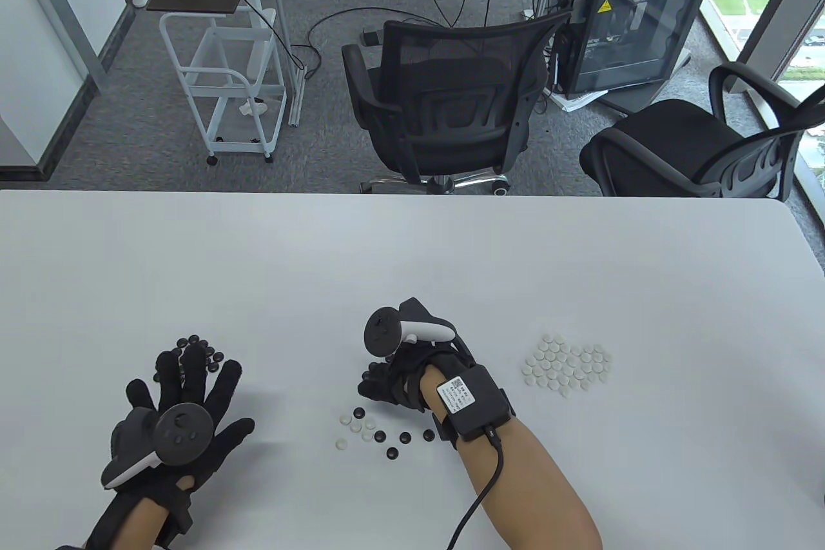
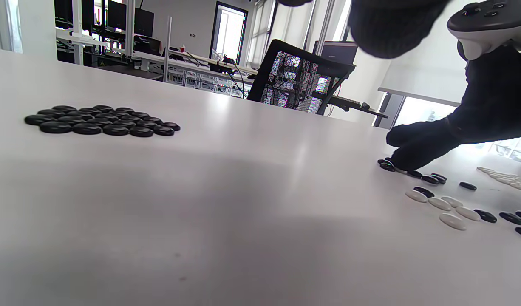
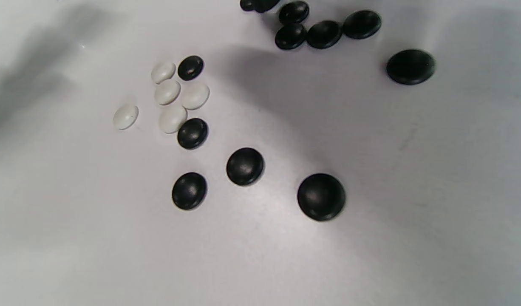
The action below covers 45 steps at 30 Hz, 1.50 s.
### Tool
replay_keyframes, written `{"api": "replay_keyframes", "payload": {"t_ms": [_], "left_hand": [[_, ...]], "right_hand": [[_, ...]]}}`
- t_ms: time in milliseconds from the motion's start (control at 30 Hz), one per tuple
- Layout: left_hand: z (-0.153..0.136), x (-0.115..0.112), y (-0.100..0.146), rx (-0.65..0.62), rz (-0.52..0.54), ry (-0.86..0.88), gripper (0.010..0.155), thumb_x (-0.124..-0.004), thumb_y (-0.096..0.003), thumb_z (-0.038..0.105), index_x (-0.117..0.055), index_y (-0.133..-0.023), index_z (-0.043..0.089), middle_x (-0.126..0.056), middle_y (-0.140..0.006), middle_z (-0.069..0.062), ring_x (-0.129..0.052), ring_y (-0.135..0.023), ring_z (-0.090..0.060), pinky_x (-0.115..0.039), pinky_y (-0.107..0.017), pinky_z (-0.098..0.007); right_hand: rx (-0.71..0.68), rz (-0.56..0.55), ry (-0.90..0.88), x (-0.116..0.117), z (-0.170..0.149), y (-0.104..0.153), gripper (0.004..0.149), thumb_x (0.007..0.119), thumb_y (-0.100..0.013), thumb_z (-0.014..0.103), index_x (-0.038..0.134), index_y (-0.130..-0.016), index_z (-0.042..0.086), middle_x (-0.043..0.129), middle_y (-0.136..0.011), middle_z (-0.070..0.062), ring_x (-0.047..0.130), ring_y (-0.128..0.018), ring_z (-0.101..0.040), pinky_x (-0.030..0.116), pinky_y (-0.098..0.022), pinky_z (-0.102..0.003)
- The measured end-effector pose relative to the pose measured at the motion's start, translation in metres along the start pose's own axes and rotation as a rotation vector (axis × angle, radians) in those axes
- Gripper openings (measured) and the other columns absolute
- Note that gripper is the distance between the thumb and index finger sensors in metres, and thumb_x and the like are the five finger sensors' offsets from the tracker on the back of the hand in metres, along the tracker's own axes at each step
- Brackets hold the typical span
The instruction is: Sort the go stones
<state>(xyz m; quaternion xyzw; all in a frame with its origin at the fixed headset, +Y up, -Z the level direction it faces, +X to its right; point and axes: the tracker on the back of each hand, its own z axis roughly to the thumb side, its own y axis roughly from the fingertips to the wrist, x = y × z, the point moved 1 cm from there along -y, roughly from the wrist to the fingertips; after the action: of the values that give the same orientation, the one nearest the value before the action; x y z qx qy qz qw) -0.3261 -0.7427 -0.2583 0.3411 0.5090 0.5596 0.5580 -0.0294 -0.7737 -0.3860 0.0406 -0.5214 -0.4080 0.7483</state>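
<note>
Glossy, domed black and white stones (image 3: 192, 132) lay mixed on the table (image 1: 412, 266), near my right hand (image 1: 393, 376); its curled grip touched some black ones. My left hand (image 1: 184, 408) lay flat, grip spread apart, by the sorted black pile (image 2: 99, 120); the white pile (image 1: 567, 364) sat right.

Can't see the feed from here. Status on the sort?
Left hand open, flat by black pile. Right hand fingertips down at mixed stones; grip hidden. White pile right. Nothing blocking.
</note>
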Motion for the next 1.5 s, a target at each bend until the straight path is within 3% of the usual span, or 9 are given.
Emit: {"api": "replay_keyframes", "payload": {"t_ms": [300, 800, 967, 1333, 1500], "left_hand": [[0.001, -0.001, 0.000, 0.002, -0.006, -0.015, 0.080, -0.057, -0.0607, 0.057, -0.016, -0.120, 0.022, 0.020, -0.111, -0.026, 0.023, -0.091, -0.054, 0.007, -0.046, -0.081], [0.002, -0.001, 0.000, 0.002, -0.002, -0.022, 0.080, -0.057, -0.0606, 0.058, -0.017, -0.120, 0.022, 0.020, -0.111, -0.026, 0.023, -0.091, -0.054, 0.007, -0.046, -0.081], [0.003, -0.002, -0.001, 0.002, -0.009, -0.028, 0.080, -0.057, -0.0606, 0.058, -0.016, -0.120, 0.022, 0.020, -0.111, -0.026, 0.023, -0.091, -0.055, 0.007, -0.046, -0.081], [0.004, -0.003, -0.002, 0.008, -0.013, -0.028, 0.080, -0.057, -0.0606, 0.058, -0.016, -0.120, 0.022, 0.020, -0.111, -0.027, 0.023, -0.091, -0.055, 0.007, -0.046, -0.081], [0.004, -0.002, -0.002, 0.007, -0.011, -0.027, 0.080, -0.057, -0.0607, 0.058, -0.016, -0.120, 0.022, 0.020, -0.111, -0.026, 0.023, -0.091, -0.055, 0.007, -0.046, -0.081]], "right_hand": [[-0.037, 0.072, 0.042, 0.014, 0.002, 0.021, 0.070, 0.052, -0.057, 0.048, 0.069, -0.107, 0.002, 0.007, -0.107, -0.044, -0.004, -0.083, -0.072, 0.015, -0.050, -0.092], [0.363, -0.001, -0.048, 0.029, -0.126, 0.118, 0.068, 0.054, -0.056, 0.047, 0.073, -0.105, 0.004, 0.009, -0.107, -0.043, -0.003, -0.084, -0.072, 0.015, -0.051, -0.092], [0.408, -0.044, -0.131, 0.035, -0.152, 0.136, 0.068, 0.053, -0.056, 0.047, 0.068, -0.107, 0.005, 0.006, -0.107, -0.043, -0.004, -0.083, -0.072, 0.014, -0.051, -0.092], [0.452, -0.093, -0.164, 0.032, -0.164, 0.141, 0.070, 0.053, -0.056, 0.047, 0.063, -0.110, 0.003, 0.004, -0.106, -0.044, -0.005, -0.083, -0.072, 0.014, -0.051, -0.092], [0.363, -0.150, -0.190, 0.022, -0.147, 0.142, 0.071, 0.053, -0.057, 0.047, 0.065, -0.109, 0.002, 0.006, -0.106, -0.046, -0.004, -0.082, -0.073, 0.015, -0.051, -0.092]]}}
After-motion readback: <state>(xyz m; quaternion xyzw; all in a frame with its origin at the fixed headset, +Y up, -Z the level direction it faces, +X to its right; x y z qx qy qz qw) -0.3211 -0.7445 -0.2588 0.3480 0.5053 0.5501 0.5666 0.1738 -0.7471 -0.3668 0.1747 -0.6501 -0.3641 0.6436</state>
